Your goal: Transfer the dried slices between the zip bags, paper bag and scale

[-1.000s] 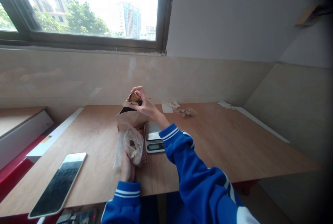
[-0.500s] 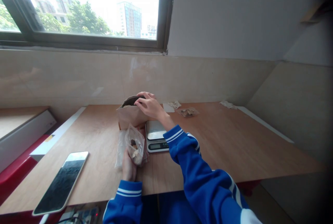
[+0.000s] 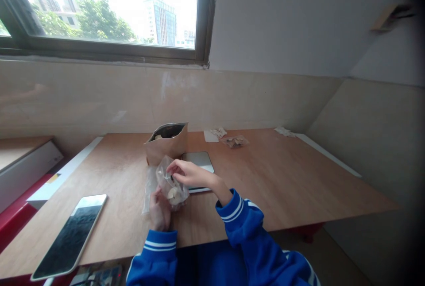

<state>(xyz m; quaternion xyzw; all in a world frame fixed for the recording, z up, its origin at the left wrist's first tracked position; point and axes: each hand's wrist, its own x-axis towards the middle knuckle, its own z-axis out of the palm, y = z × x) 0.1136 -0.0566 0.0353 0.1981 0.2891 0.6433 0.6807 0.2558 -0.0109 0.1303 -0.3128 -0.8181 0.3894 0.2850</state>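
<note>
My left hand [image 3: 160, 210] is closed on a small clear plastic bag [image 3: 179, 195], holding it upright with its mouth up. Pale and dark flat pieces, like dried slices, show inside it. Over the bag's mouth is my right hand [image 3: 187, 173], fingers bent and pinched together; a dark bit shows by the fingertips, but what they hold I cannot make out. Just behind stands an open brown paper pouch [image 3: 166, 148] with pale pieces inside. A kitchen scale [image 3: 199, 158] lies beside the pouch, its front partly hidden by my right hand. Flat clear bags [image 3: 150, 188] lie under my left hand.
A phone [image 3: 71, 235] lies at the table's front left, a cable at its lower end. Toward the back are a filled clear bag [image 3: 235, 141], a white card [image 3: 210, 136] and crumpled tissue [image 3: 284, 132]. The wall [image 3: 265, 100] borders the wooden table [image 3: 282, 179].
My right hand has come out of the paper pouch's mouth and moved down toward me to the clear bag. My left hand still holds that bag. The view has shifted slightly right.
</note>
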